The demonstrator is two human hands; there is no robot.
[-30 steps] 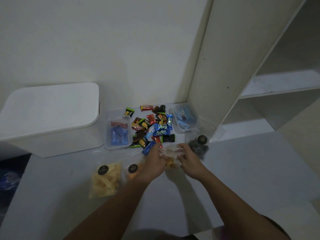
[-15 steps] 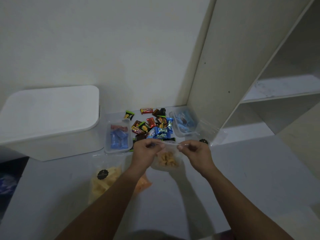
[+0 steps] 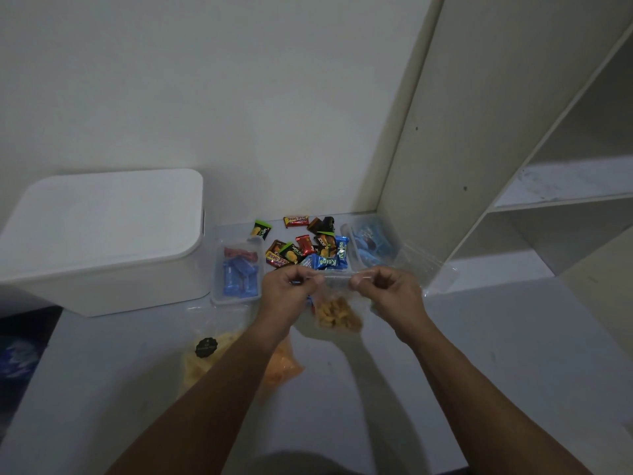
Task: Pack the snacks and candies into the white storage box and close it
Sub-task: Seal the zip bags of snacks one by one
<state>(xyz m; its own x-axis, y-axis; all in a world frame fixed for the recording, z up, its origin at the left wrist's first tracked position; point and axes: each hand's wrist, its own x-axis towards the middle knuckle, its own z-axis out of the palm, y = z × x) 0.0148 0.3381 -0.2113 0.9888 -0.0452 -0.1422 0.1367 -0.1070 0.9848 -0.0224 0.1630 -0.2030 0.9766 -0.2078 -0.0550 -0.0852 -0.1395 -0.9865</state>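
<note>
Clear crinkly snack bag [image 3: 337, 311] pinched taut between both hands [image 3: 337, 281].

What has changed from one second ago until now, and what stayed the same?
Both hands, left hand and right hand, lifted the clear snack bag off the table and now pinch its top edge, stretched between them. The white storage box kept its lid on, and the loose candies and the yellow chips bag did not move.
</note>
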